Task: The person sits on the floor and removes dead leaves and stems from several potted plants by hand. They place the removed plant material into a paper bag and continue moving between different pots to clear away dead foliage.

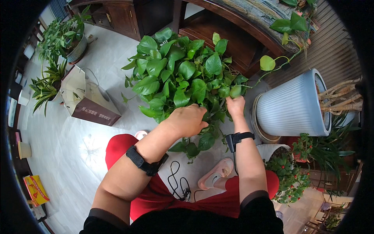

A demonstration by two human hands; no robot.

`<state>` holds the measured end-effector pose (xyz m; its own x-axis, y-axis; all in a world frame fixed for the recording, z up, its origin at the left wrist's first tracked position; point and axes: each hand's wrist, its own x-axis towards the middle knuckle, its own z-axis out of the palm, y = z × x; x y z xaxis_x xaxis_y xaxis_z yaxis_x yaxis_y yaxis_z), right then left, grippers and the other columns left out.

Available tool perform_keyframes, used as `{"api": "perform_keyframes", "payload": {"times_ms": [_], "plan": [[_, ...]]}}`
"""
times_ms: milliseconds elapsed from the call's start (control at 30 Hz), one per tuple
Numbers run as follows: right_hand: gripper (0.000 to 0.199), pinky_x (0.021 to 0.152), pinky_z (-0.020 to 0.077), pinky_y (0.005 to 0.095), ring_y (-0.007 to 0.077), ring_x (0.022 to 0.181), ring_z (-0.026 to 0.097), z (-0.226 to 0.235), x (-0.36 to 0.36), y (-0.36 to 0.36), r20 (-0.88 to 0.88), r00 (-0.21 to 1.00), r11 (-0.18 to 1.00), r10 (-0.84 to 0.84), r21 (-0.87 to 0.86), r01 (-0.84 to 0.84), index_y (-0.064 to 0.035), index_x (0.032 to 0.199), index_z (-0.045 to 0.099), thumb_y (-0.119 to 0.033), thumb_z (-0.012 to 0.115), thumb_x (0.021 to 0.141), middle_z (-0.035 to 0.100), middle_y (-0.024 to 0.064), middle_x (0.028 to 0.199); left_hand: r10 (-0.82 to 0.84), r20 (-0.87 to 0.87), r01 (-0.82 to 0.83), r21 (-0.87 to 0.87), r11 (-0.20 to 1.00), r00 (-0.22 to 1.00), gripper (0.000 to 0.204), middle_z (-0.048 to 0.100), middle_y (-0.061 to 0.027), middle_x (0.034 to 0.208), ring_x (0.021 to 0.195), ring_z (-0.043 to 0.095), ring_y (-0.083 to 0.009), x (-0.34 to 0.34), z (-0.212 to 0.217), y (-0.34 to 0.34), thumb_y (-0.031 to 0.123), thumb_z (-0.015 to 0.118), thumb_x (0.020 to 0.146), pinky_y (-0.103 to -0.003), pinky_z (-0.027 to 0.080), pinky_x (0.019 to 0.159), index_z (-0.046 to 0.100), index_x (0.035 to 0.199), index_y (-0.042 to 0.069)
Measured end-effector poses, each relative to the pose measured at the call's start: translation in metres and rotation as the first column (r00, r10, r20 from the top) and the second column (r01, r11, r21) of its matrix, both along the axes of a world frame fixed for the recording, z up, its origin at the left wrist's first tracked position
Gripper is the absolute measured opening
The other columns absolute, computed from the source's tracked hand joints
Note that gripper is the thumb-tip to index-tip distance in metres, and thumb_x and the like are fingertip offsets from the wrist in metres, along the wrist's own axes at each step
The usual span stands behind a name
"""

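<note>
A bushy pothos plant [175, 74] with broad glossy green leaves spreads in front of me, its foliage covering whatever holds it. My left hand [189, 120] reaches into the near side of the leaves. Its thumb stands apart from the curled fingers, whose tips are partly hidden, and I see nothing held between them. At the plant's right edge, my right hand [236, 106] is closed, its fingertips pinched at the base of a pale green leaf [235, 91]. Black bands are strapped on my left forearm and right wrist.
A ribbed pale-blue pot [290, 103] leans close on the right, beside a red-flowered plant [290, 179]. An open box [95, 109] and a potted plant [74, 46] stand at left. Behind is a dark wooden stand [226, 39]. A black cable [177, 181] lies between my legs.
</note>
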<state>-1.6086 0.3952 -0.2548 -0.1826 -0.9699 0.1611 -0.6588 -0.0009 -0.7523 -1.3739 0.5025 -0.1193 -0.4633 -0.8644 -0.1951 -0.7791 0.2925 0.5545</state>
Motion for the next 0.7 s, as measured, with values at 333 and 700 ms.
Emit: {"api": "perform_keyframes", "payload": {"times_ms": [333,700], "plan": [[0.016,0.067,0.0483,0.0320,0.0251,0.070,0.064,-0.004,0.010,0.014,0.006,1.000,0.972,-0.025,-0.235,0.026,0.0009,0.086,0.070,-0.013,0.066,0.079,0.068,0.0122,0.081,0.001,0.008,-0.001,-0.016,1.000,1.000,0.040,0.062,-0.0182,0.109,0.106,0.060,-0.0334,0.002,0.000,0.000,0.031,0.063,0.087,-0.042,0.050,0.089,0.058,0.112,0.000],[0.017,0.049,0.0412,0.0226,0.0083,0.060,0.055,0.007,-0.022,0.016,0.629,0.770,0.990,-0.109,0.002,0.138,0.0012,0.095,0.066,-0.014,0.062,0.090,0.063,0.0026,0.076,-0.026,-0.019,0.025,-0.036,0.999,0.999,0.040,0.063,-0.0193,0.107,0.103,0.061,-0.0349,-0.001,0.001,0.002,0.032,0.063,0.087,-0.042,0.051,0.086,0.058,0.111,0.000]]}}
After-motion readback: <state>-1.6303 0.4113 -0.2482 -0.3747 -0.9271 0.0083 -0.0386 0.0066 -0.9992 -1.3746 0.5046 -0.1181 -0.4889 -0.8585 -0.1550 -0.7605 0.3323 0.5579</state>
